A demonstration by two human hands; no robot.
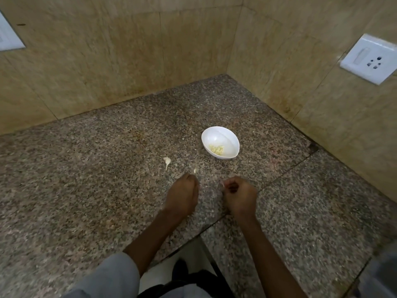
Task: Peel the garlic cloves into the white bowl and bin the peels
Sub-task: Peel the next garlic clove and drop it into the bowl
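The white bowl (227,136) stands on the granite counter (107,168) and holds several peeled garlic cloves (217,149). A garlic remnant with a stem (167,161) lies left of the bowl. A small pale garlic piece (195,171) lies just beyond my left hand (182,196). That hand is knuckles-up with its fingers curled down onto the counter; anything under them is hidden. My right hand (239,195) is curled beside it, and a tiny white scrap of peel (223,185) shows at its fingertips.
Tiled walls close the corner behind and to the right of the bowl. A white wall socket (369,59) is on the right wall, and another white plate (8,35) is at the far left. The counter's front edge (189,239) cuts inward just below my wrists.
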